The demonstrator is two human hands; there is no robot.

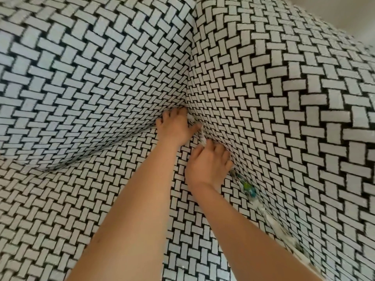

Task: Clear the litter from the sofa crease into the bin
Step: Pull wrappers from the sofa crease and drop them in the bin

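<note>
- Currently my left grip (174,128) is dug into the far corner of the sofa crease (236,175), fingers curled into the fabric. I cannot tell whether they hold anything.
- My right grip (209,163) sits just nearer me, fingers curled at the crease, with a white scrap (203,138) at its thumb side. The blur hides whether it is pinched or only touched.
- More litter (263,211) lies strung along the crease towards me: white shreds, and green and blue bits (247,187) just beside my right wrist.
- To do this well, I judge, the left should press the seat cushion (60,209) down to open the crease while the right picks, gathering a handful first.
- No bin is in view, so I would carry cupped, since small shreds could drop or slip deeper.
- White scraps are easily missed against the busy woven pattern.
</note>
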